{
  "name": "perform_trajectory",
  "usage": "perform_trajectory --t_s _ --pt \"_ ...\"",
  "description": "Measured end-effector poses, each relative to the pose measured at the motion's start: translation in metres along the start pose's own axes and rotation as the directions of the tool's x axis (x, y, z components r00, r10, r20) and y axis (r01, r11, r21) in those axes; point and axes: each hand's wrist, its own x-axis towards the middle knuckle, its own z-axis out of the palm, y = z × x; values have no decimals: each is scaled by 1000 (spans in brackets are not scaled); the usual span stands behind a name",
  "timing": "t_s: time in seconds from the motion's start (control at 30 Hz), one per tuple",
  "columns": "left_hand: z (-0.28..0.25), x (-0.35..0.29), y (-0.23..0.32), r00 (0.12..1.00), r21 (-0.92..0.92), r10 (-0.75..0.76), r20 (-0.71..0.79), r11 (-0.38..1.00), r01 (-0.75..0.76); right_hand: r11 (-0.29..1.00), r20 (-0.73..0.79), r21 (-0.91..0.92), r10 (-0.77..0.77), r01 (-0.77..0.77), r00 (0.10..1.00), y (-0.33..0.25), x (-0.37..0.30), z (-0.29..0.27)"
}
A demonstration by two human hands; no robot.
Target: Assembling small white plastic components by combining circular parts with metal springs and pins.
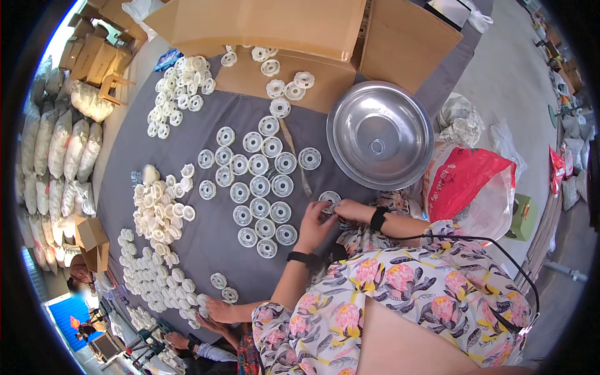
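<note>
A white, round, wheel-like plastic part is held at the near right edge of the grey-covered table. My left hand grips it from the left, its fingers curled around the side. From the right my right hand meets it, fingertips pinched together at the part's near edge; whether a smaller piece is between them is hidden. Left of my hands several similar wheel-like parts with shiny centres lie spread flat. One more such part lies apart, just beyond my hands.
A wide steel basin stands beyond my right hand, beside an open cardboard box. Piles of cream rings and white parts cover the left. A co-worker's hand rests by the near pile. A red-and-white bag stands right.
</note>
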Motion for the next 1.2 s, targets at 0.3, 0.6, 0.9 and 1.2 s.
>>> perform_trajectory --t_s 0.3,0.6,0.9,1.2 --pt "7 11 -17 983 294 -61 -172 949 110 981 73 132 -155 145 985 -3 -10 -43" --pt "-19 57 -11 988 326 44 -147 945 6 848 33 465 -303 254 952 -30 -38 -63" --pt "-66 162 -22 916 613 194 -351 787 68 843 -614 -525 -280 -118 738 -62 -38 -159" --pt "-16 137 21 941 193 203 -270 969 -153 976 -454 -217 -94 -8 886 -43 5 -156"
